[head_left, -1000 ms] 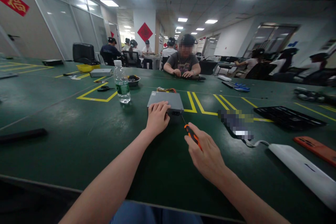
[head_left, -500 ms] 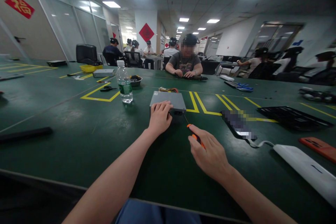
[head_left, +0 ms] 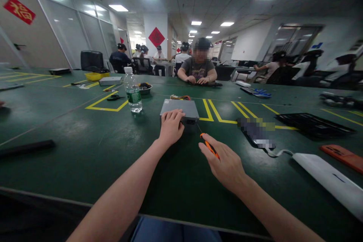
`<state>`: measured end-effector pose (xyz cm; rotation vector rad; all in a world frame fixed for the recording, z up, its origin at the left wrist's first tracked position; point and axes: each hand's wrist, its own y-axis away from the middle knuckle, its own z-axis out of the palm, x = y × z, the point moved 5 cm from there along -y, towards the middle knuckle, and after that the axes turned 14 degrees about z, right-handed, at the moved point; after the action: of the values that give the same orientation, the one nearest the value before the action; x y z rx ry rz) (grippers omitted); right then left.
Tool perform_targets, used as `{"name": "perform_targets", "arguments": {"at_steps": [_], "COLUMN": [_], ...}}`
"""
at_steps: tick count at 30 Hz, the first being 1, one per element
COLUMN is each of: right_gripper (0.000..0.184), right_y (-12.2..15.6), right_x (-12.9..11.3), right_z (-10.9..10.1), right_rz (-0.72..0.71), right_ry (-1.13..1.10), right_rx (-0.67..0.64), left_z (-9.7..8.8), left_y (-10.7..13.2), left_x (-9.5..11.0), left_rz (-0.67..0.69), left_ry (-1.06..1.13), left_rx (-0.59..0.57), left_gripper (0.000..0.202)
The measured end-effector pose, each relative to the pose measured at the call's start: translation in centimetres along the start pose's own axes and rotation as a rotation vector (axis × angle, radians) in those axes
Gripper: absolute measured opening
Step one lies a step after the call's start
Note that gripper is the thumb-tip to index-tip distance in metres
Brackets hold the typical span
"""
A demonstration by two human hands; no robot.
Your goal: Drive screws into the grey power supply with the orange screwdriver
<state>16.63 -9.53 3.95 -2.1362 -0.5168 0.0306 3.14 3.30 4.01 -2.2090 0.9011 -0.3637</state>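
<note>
The left hand (head_left: 171, 127) braces a grey metal box (head_left: 185, 109) on the counter (head_left: 176, 185), its grip unclear; the right hand (head_left: 225, 160) grasps an orange screwdriver (head_left: 208, 145) at the near right corner. Screw work seems underway; turning calls for a seated tip.

Left hand (head_left: 171, 126) laid over grey metal box (head_left: 185, 107); right hand (head_left: 227, 162) grips orange-handled screwdriver (head_left: 210, 148), tip by box's near right corner. Water bottle (head_left: 132, 92) stands left. Person (head_left: 200, 70) seated across green table (head_left: 96, 170).
</note>
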Motion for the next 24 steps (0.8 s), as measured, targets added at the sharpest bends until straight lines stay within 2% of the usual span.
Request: {"name": "perform_targets", "arguments": {"at_steps": [4,7,11,15,21,24], "right_gripper": [0.021,0.015,0.021,0.026,0.025,0.028], "right_y": [-0.21,-0.34,-0.16,0.04,0.01,0.10], "right_x": [-0.13,-0.39,-0.83,-0.89,-0.10,-0.36], "right_z": [-0.26,-0.19,0.27,0.45,0.55,0.67], "right_rz": [-0.025,-0.007,-0.007,-0.070,0.031,-0.003], "right_ry": [0.056,0.045,0.003,0.037,0.042,0.012], "right_rx": [0.070,0.041,-0.036,-0.028,-0.026,-0.053], "left_z": [0.01,0.06,0.11,0.05,-0.06,0.01], "left_y": [0.00,0.02,0.05,0.02,0.01,0.03], "left_x": [0.02,-0.02,-0.07,-0.04,0.02,-0.06], "left_rz": [-0.004,-0.003,-0.002,-0.003,0.004,0.002], "left_ry": [0.000,0.003,0.005,0.004,0.013,0.014], "left_rx": [-0.009,-0.008,-0.014,-0.011,0.004,0.005], "left_gripper": [0.032,0.031,0.032,0.031,0.031,0.031]}}
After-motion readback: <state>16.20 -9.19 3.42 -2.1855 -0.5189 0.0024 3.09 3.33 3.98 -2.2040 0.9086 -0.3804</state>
